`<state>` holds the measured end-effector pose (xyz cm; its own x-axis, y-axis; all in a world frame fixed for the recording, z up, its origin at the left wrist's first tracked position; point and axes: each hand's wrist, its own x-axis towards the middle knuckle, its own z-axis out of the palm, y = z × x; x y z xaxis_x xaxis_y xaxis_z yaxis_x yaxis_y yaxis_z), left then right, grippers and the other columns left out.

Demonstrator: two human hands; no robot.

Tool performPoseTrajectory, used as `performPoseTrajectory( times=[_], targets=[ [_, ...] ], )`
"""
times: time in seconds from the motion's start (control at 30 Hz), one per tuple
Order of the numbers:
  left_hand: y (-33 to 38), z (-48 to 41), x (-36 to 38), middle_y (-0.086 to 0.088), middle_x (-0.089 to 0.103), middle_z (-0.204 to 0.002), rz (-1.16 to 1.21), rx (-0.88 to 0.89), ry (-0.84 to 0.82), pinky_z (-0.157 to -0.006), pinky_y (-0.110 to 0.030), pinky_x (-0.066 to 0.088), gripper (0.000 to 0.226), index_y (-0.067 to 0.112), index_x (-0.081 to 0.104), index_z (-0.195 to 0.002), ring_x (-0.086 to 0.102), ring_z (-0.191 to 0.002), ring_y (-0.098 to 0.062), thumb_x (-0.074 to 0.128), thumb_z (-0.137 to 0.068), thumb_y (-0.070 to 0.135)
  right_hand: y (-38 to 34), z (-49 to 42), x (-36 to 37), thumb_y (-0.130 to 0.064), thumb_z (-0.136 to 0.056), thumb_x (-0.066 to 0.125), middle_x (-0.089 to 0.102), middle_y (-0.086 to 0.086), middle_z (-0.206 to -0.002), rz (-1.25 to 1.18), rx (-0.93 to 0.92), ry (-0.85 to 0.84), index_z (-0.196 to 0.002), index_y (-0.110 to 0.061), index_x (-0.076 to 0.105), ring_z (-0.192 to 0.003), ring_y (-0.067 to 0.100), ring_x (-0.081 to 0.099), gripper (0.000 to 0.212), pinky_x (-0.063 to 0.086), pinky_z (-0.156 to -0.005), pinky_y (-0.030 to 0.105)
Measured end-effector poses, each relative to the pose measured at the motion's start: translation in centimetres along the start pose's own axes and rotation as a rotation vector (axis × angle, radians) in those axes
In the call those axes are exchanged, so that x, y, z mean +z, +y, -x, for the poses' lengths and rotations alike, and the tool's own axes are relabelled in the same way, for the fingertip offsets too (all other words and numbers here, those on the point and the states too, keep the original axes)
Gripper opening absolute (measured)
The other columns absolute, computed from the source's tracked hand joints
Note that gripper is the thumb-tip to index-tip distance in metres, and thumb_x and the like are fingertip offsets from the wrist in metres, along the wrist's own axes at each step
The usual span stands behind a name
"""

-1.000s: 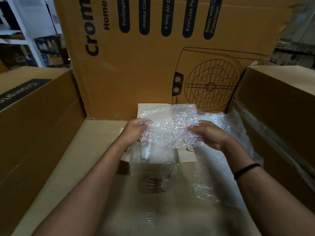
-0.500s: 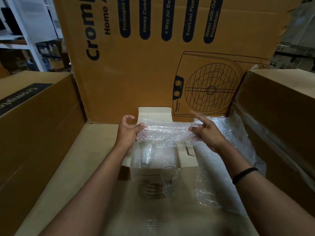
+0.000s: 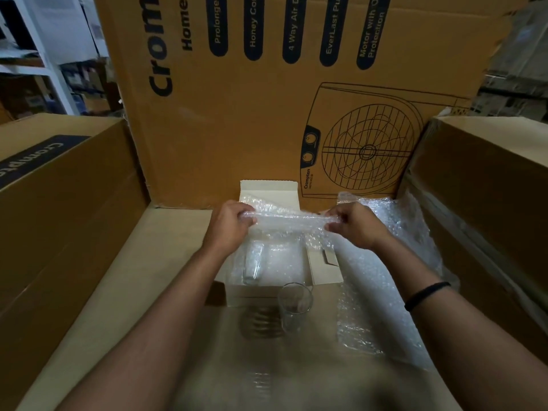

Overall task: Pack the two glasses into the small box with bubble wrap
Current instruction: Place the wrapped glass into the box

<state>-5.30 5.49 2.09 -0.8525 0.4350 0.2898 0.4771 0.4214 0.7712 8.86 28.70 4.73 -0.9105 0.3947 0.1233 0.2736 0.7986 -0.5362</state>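
A small white box (image 3: 255, 295) stands open on the cardboard surface, lined with bubble wrap. One clear glass (image 3: 252, 264) lies inside it at the left. The second clear glass (image 3: 295, 307) stands upright just in front of the box. Over the box I hold a folded sheet of bubble wrap (image 3: 289, 222) stretched between both hands. My left hand (image 3: 229, 225) pinches its left end and my right hand (image 3: 354, 223) pinches its right end.
A roll of bubble wrap (image 3: 376, 289) lies to the right of the box. A tall printed carton (image 3: 267, 99) stands behind. Brown cartons flank the area at left (image 3: 59, 203) and right (image 3: 489, 188).
The bubble wrap sheet went from held upright and spread to folded into a narrow horizontal band. Both hands moved slightly up and away from me.
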Motion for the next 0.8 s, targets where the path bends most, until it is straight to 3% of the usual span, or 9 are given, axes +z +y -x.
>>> performPoseTrajectory(
  times=[0.07, 0.1, 0.2, 0.27, 0.33, 0.43, 0.57, 0.67, 0.8],
  targets=[
    [-0.5, -0.2, 0.2, -0.002, 0.05, -0.114, -0.054, 0.05, 0.053, -0.092, -0.026, 0.035, 0.021, 0.007, 0.071, -0.102, 0.046, -0.113, -0.02, 0.072, -0.085, 0.019, -0.1, 0.4, 0.0, -0.022, -0.09, 0.071, 0.061, -0.002, -0.077, 0.068, -0.05, 0.035, -0.08, -0.014, 0.066, -0.076, 0.022, 0.054, 0.014, 0.037, -0.058, 0.023],
    [-0.7, -0.2, 0.2, 0.001, 0.047, -0.122, -0.073, 0.08, 0.055, -0.099, -0.028, 0.032, 0.02, 0.008, 0.071, -0.101, 0.039, -0.12, -0.017, 0.072, -0.085, 0.021, -0.1, 0.5, -0.1, -0.022, -0.09, 0.071, 0.063, 0.0, -0.082, 0.07, -0.065, 0.046, -0.08, -0.013, 0.065, -0.08, 0.022, 0.055, 0.014, 0.037, -0.061, 0.023],
    [-0.8, -0.1, 0.0, 0.003, 0.053, -0.129, -0.016, 0.13, -0.032, -0.101, -0.03, 0.032, 0.015, 0.013, 0.067, -0.103, 0.042, -0.123, -0.014, 0.067, -0.089, 0.02, 0.1, 0.4, -0.8, -0.025, -0.086, 0.074, 0.062, 0.009, -0.122, 0.18, -0.105, -0.006, -0.101, -0.012, 0.067, -0.121, 0.027, 0.052, 0.021, 0.043, -0.096, 0.034],
    [-0.3, 0.2, -0.1, 0.001, 0.065, -0.102, 0.063, 0.126, -0.082, -0.075, -0.025, 0.042, 0.01, 0.017, 0.064, -0.101, 0.058, -0.087, -0.013, 0.063, -0.092, 0.02, -0.2, 0.2, -1.2, -0.036, -0.081, 0.077, 0.057, 0.002, -0.131, 0.3, -0.106, -0.094, -0.116, -0.02, 0.062, -0.132, 0.025, 0.044, 0.04, 0.037, -0.108, 0.043],
    [0.3, 0.4, 0.0, 0.002, 0.064, -0.084, 0.088, 0.151, -0.082, -0.062, -0.025, 0.039, 0.005, 0.018, 0.063, -0.097, 0.052, -0.063, -0.009, 0.063, -0.092, 0.02, -1.7, 0.1, -1.4, -0.043, -0.08, 0.076, 0.054, -0.002, -0.14, 0.34, -0.154, -0.137, -0.133, -0.024, 0.053, -0.134, 0.022, 0.044, 0.061, 0.034, -0.112, 0.045],
    [1.0, 0.4, 0.3, 0.0, 0.065, -0.081, 0.128, 0.177, -0.101, -0.063, -0.027, 0.041, 0.006, 0.024, 0.063, -0.094, 0.052, -0.062, -0.011, 0.063, -0.092, 0.019, -4.1, 0.1, -0.6, -0.041, -0.086, 0.072, 0.055, -0.006, -0.14, 0.317, -0.229, -0.221, -0.142, -0.027, 0.044, -0.125, 0.018, 0.053, 0.065, 0.043, -0.105, 0.041],
    [1.7, 0.9, 0.4, -0.006, 0.069, -0.091, 0.203, 0.19, -0.091, -0.066, -0.029, 0.047, 0.018, 0.033, 0.065, -0.097, 0.058, -0.073, -0.015, 0.067, -0.089, 0.018, -5.4, -0.3, 0.8, -0.023, -0.096, 0.061, 0.066, -0.001, -0.098, 0.384, -0.17, -0.145, -0.111, -0.018, 0.064, -0.089, 0.018, 0.063, 0.016, 0.05, -0.074, 0.031],
    [1.0, 2.0, 0.3, 0.009, 0.063, -0.117, 0.201, 0.157, -0.049, -0.084, -0.021, 0.045, 0.043, 0.028, 0.058, -0.126, 0.056, -0.104, -0.006, 0.07, -0.087, 0.02, -4.2, -0.3, 0.8, -0.02, -0.095, 0.062, 0.064, -0.001, -0.085, 0.178, -0.008, 0.002, -0.103, -0.016, 0.065, -0.079, 0.018, 0.063, 0.009, 0.049, -0.069, 0.03],
    [-0.6, 7.1, 0.5, 0.013, 0.064, -0.098, 0.295, 0.104, 0.082, -0.074, -0.01, 0.044, 0.035, 0.022, 0.061, -0.117, 0.057, -0.086, 0.005, 0.071, -0.084, 0.017, -1.7, 1.7, 1.1, -0.006, -0.088, 0.069, 0.071, 0.006, -0.092, -0.591, 0.259, 0.187, -0.099, -0.016, 0.067, -0.077, 0.019, 0.069, 0.015, 0.057, -0.066, 0.035]
  ],
)
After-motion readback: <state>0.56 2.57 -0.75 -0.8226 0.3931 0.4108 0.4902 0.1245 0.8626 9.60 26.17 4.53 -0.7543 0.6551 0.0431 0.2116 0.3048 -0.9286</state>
